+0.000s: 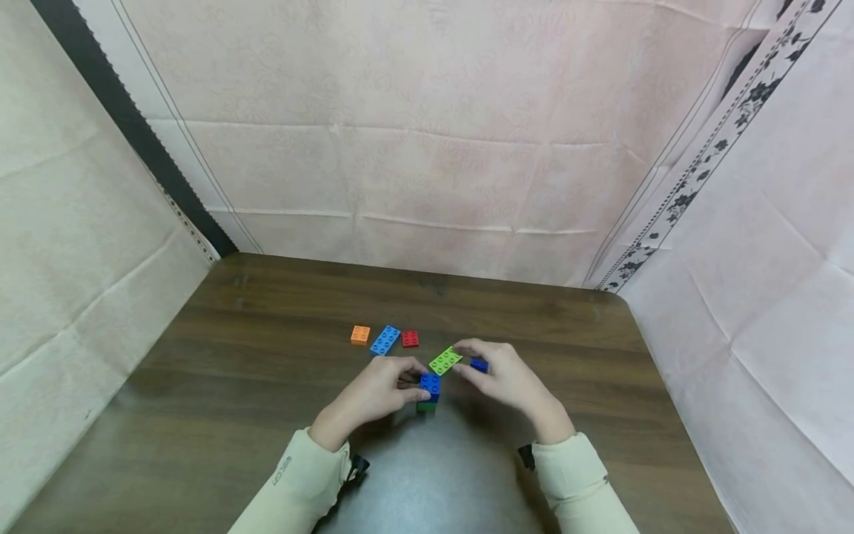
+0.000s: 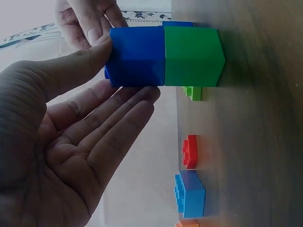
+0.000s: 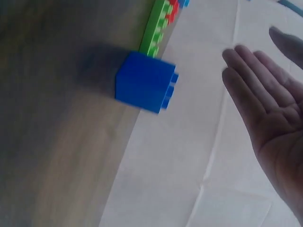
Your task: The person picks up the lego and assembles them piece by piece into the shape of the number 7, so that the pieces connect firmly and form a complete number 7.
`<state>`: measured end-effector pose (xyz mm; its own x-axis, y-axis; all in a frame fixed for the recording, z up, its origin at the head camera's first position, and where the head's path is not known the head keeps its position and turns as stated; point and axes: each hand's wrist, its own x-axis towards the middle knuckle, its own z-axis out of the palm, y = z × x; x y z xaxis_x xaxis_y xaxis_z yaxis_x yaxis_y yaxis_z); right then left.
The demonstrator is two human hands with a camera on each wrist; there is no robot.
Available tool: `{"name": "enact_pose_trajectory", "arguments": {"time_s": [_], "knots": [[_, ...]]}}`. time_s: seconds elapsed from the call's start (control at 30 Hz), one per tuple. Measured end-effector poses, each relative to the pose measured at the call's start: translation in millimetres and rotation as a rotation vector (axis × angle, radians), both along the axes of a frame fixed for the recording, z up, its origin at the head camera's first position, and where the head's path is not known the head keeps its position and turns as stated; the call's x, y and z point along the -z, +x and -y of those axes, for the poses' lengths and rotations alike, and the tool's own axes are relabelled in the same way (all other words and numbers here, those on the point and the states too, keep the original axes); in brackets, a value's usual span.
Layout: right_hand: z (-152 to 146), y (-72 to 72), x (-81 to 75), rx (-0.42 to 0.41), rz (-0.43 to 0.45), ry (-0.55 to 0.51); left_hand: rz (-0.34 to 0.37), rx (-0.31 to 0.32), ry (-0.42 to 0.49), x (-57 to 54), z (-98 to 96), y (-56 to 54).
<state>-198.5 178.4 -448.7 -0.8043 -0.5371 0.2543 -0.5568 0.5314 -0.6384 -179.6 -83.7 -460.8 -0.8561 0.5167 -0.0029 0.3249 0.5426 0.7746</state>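
Observation:
My left hand (image 1: 376, 389) pinches a dark blue building brick (image 1: 430, 383), thumb on one side and fingers on the other. That brick sits on top of a green brick (image 2: 194, 56), which stands on the table. My right hand (image 1: 500, 373) is above the table with its fingers apart and nothing between them, as the right wrist view (image 3: 279, 109) also shows. Below it lies another blue brick (image 3: 144, 82), partly hidden by the hand in the head view. A lime green brick (image 1: 445, 361) lies between the two hands, close to the right fingertips.
Behind the left hand lie an orange brick (image 1: 360, 335), a lighter blue brick (image 1: 385, 340) and a red brick (image 1: 410, 339). The brown wooden table (image 1: 267, 415) ends at pale cloth walls (image 1: 427, 178) at the back and sides.

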Motion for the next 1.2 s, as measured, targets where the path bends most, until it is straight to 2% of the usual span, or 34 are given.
{"name": "enact_pose_trajectory", "arguments": {"time_s": [0.1,0.27,0.4,0.7,0.97,1.2], "knots": [[-7,-5.7,-1.0,0.064,-0.045,0.007,0.005,0.003,-0.002,0.0,-0.3,0.5],[-18,-14.1,0.6,0.155,-0.03,0.09,0.008,0.01,-0.012,-0.2,-1.0,0.9],[-24,-20.0,3.3,0.182,-0.013,0.164,-0.009,0.017,-0.039,0.8,-1.7,0.7],[-27,-25.5,11.2,0.174,0.1,0.245,-0.027,0.012,-0.066,1.1,-2.7,0.6],[-26,-25.6,17.6,0.133,0.127,0.279,-0.035,0.013,-0.078,0.3,-2.2,0.7],[-25,-26.8,21.8,0.143,0.152,0.299,-0.041,0.012,-0.066,1.2,-2.0,1.0]]}}
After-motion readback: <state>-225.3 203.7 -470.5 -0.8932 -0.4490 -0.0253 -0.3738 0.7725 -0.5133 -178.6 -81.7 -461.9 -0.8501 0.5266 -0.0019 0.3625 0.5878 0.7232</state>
